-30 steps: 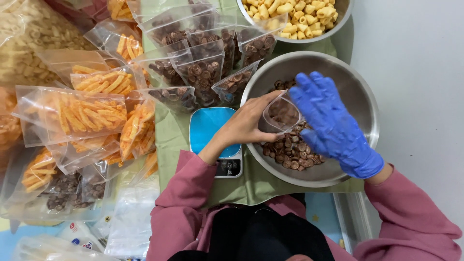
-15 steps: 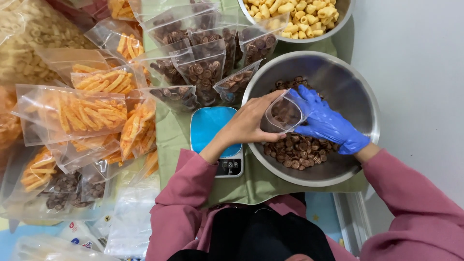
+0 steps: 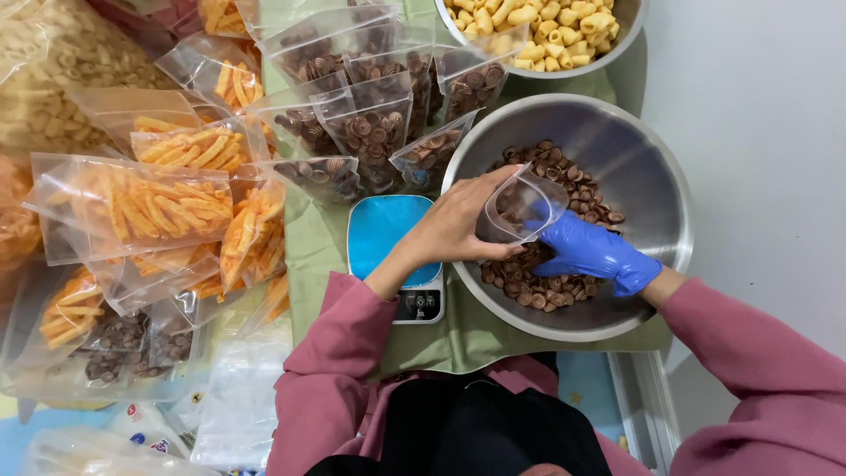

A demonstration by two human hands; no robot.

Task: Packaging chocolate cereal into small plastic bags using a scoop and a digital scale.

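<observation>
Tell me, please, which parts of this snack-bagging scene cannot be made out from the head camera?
- Right hand: fingertips hidden by the clear pouch that the left hand holds.
- Kitchen scale: display too small, platform partly under the left forearm.
- Bowl of yellow snacks: cut by the top edge.

We worked at a table draped in a green cloth, a plain white wall beside it under even light.

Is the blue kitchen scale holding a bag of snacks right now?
No, the blue kitchen scale has a bare platform; the left hand holds the clear pouch over the steel bowl instead.
</observation>
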